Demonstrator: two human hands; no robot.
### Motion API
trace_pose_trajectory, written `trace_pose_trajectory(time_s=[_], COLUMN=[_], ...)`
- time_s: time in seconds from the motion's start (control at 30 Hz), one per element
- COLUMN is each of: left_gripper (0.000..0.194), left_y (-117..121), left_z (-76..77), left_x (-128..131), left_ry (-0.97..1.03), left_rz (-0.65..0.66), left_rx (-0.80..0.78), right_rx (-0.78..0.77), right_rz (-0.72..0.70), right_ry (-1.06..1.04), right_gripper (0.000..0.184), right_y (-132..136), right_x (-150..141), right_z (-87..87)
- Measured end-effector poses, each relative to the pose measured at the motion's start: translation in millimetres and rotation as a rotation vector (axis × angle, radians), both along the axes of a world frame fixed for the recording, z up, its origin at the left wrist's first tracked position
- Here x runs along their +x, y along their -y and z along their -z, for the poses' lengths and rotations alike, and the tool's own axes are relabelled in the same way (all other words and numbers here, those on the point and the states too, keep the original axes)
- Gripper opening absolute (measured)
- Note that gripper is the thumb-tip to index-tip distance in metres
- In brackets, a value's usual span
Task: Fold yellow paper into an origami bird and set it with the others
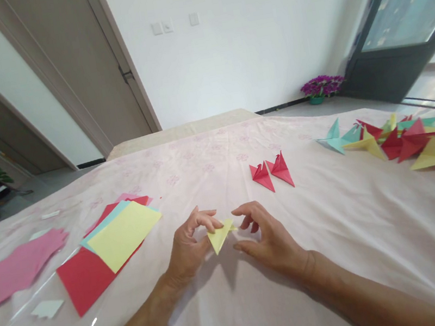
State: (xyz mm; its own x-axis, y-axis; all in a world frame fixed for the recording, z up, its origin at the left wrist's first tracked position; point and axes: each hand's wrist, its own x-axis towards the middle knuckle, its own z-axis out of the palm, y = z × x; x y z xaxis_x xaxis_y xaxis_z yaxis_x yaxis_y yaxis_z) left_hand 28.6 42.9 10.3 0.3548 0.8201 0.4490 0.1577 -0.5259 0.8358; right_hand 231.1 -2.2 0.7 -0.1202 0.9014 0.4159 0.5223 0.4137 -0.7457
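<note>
Left hand [191, 242] pinching yellow fold [219, 236] over cloth [233, 315]; right hand [269, 240] near its tip, thumb and fingers parted, holding nothing; shaping step, seemingly; next move probably calls for light right-hand pinch.

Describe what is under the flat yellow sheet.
A light-blue sheet and red paper show past the edges of the yellow sheet, with pink paper beyond; what its middle covers cannot be seen.

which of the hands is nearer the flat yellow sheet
Left. The left hand is to the right of the yellow sheet, holding the yellow fold; the right hand is farther right, past that fold.
</note>
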Motion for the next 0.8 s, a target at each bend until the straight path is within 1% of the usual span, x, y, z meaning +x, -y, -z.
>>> trace_pose_trajectory(time_s=[0.07,0.13,0.17,0.27,0.33,0.4,0.53,0.6,0.7,0.8], left_gripper=[0.017,0.014,0.014,0.016,0.017,0.015,0.008,0.01,0.012,0.015], left_y=[1.9,3.5,4.2,6.8,9.2,12.3,21.9,26.4,27.6,22.9], left_z=[2.8,2.5,1.4,-2.8,-4.0,-2.7,3.3,4.5,1.8,-3.5], left_x=[0.8,0.0,-0.6,-1.8,-1.4,-0.4,0.8,0.5,-0.9,-2.8], left_ry=[-0.075,-0.159,-0.193,-0.284,-0.352,-0.447,-0.62,-0.664,-0.657,-0.548], left_rz=[0.011,0.02,0.017,-0.023,-0.041,-0.03,0.007,0.021,-0.035,-0.108], left_rx=[0.122,0.277,0.36,0.602,0.71,0.754,0.747,0.755,0.796,0.863], right_rx=[0.092,0.176,0.216,0.321,0.36,0.366,0.316,0.323,0.4,0.52], right_rz=[-0.045,-0.108,-0.127,-0.096,-0.055,-0.045,-0.072,-0.088,-0.087,-0.028], right_ry=[0.083,0.164,0.193,0.266,0.338,0.429,0.555,0.587,0.574,0.49], right_gripper=[0.04,0.025,0.02,0.019,0.017,0.017,0.013,0.011,0.013,0.016], right_y=[-2.2,-4.0,-4.5,-4.4,-3.2,-1.5,3.2,5.4,5.9,3.2], right_x=[-1.6,-1.7,-1.3,0.7,2.0,3.2,6.1,7.4,7.8,6.3], right_z=[-2.5,-4.9,-5.6,-6.0,-5.0,-3.5,-1.4,-2.0,-5.1,-8.5])
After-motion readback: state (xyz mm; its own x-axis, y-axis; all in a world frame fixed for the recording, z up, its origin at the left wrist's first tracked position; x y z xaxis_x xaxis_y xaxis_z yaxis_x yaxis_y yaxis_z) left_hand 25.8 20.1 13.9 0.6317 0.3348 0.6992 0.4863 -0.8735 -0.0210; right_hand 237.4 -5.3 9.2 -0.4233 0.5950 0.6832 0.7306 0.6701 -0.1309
